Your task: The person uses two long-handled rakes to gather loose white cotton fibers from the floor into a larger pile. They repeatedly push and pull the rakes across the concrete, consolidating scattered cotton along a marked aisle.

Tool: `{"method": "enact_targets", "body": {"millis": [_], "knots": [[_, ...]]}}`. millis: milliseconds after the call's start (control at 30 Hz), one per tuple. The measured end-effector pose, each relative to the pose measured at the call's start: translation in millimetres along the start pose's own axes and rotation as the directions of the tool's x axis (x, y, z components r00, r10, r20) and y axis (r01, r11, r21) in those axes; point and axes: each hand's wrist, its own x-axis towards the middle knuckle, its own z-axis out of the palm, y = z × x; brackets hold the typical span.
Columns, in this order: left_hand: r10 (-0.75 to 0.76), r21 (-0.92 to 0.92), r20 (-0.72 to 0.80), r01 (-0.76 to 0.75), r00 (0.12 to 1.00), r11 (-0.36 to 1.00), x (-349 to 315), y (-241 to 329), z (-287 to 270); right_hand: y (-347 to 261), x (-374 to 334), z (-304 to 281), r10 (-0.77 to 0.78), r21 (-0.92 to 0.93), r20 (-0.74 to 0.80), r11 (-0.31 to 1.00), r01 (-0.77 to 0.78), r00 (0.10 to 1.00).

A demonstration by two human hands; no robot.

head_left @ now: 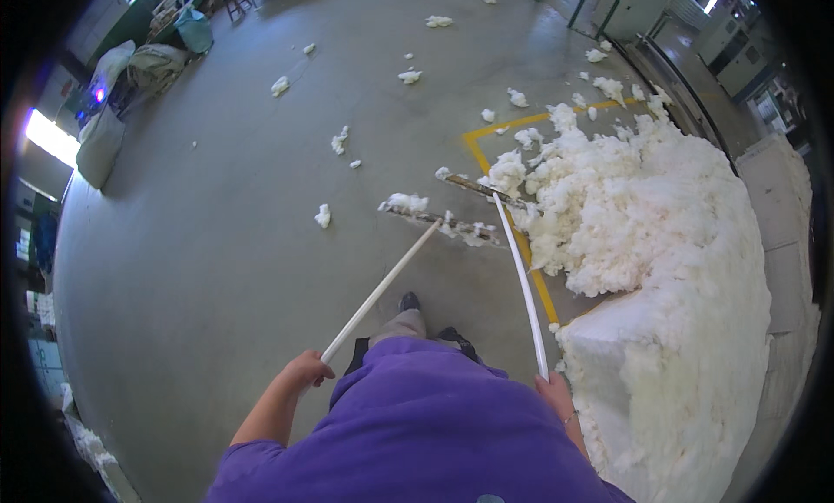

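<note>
My left hand (308,370) is wrapped round the white handle of a push broom (382,289). That broom's narrow dark head lies on the floor ahead of me, with white fluff clinging along it. My right hand (555,395) grips a second white-handled push broom (523,277). Its dark head rests just beyond the first, its right end against loose white fluff. On my right spreads a big heap of white cotton-like fluff (643,199), loose at the far side and denser close to me.
Scattered tufts (323,215) dot the grey floor (200,303). A yellow line (543,293) runs partly under the heap. Pale blocks (786,268) border the heap's right side. Stuffed sacks (102,147) stand at far left; green rails (595,3) and machine cabinets (738,60) at far right.
</note>
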Motion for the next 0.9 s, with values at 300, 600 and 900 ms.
{"method": "enact_targets", "body": {"millis": [300, 600, 900], "knots": [[-0.163, -0.332, -0.096, 0.123, 0.982, 0.935, 14, -67, -29, -45, 75, 52, -0.185, -0.302, 0.09, 0.931, 0.204, 0.979], [-0.236, -0.434, -0.086, 0.177, 0.968, 0.883, 135, -89, -116, -196, 206, 181, -0.164, -0.379, 0.2, 0.896, 0.23, 0.966], [-0.156, -0.535, -0.11, 0.074, 0.982, 0.842, 229, -8, -259, -352, 292, 241, -0.095, -0.268, 0.131, 0.955, 0.128, 0.987]]}}
